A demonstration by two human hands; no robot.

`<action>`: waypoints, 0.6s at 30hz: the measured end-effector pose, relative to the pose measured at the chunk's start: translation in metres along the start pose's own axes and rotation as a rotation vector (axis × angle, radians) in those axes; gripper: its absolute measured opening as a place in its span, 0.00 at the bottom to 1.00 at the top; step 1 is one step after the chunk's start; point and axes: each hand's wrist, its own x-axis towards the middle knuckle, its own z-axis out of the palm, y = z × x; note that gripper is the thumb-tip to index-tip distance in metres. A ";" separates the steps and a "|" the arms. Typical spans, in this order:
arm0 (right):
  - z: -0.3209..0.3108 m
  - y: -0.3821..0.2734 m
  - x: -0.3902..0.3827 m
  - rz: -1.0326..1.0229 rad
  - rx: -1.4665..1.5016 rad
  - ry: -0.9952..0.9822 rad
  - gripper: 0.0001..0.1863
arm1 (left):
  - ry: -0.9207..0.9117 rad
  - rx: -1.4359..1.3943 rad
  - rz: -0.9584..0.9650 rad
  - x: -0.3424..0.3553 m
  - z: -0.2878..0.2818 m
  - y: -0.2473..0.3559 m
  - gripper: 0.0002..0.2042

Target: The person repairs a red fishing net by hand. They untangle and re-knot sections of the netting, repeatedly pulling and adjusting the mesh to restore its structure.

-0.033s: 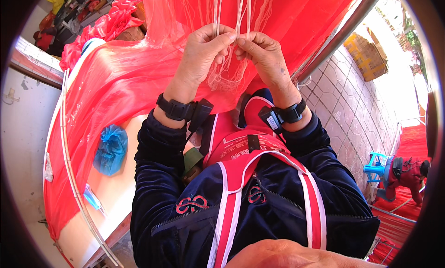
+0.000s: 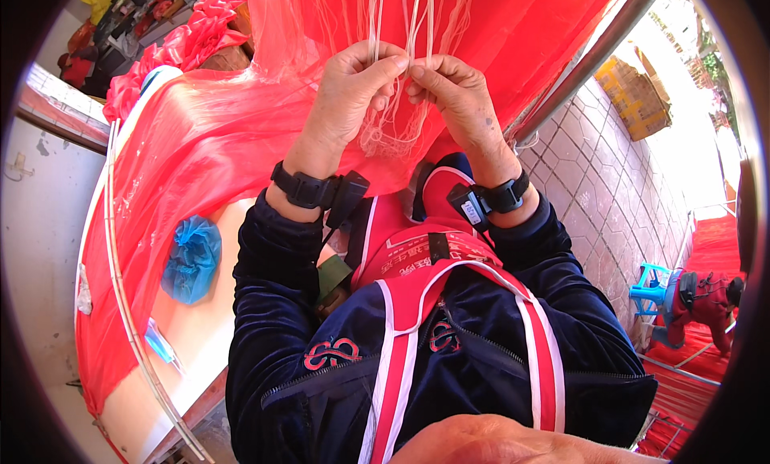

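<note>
My left hand point(image 2: 358, 83) and my right hand point(image 2: 451, 85) meet at the upper middle, thumbs and forefingers almost touching. Each is pinched closed on pale threads point(image 2: 413, 21) that run down from the top edge in thin bundles. Below my fingers the loose thread ends point(image 2: 393, 135) hang in a wispy, crinkled fringe. Behind them spreads a sheer red cloth point(image 2: 513, 31), which the threads seem to hang in front of. The exact crossing or knot between my fingertips is too small to make out.
More red cloth point(image 2: 200, 135) drapes over a pale table point(image 2: 204, 344) at left, with a crumpled blue plastic bag point(image 2: 191, 259) and thin poles point(image 2: 120, 255). A metal bar point(image 2: 589, 63) slants at upper right. Beyond are a cardboard box point(image 2: 634, 95), a blue stool point(image 2: 650, 289) and a bending person point(image 2: 706, 303).
</note>
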 end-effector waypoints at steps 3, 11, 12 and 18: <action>0.001 0.002 0.000 -0.001 -0.007 -0.015 0.06 | -0.006 -0.025 -0.027 -0.001 0.001 -0.001 0.05; 0.001 0.002 -0.001 -0.003 -0.041 -0.007 0.07 | 0.028 0.043 0.018 -0.001 0.004 0.000 0.05; 0.001 0.001 -0.001 0.011 -0.057 0.024 0.07 | 0.038 0.042 0.018 -0.002 0.004 0.001 0.05; 0.005 -0.003 0.000 -0.027 0.004 0.072 0.07 | 0.002 0.121 0.043 -0.003 0.007 0.002 0.06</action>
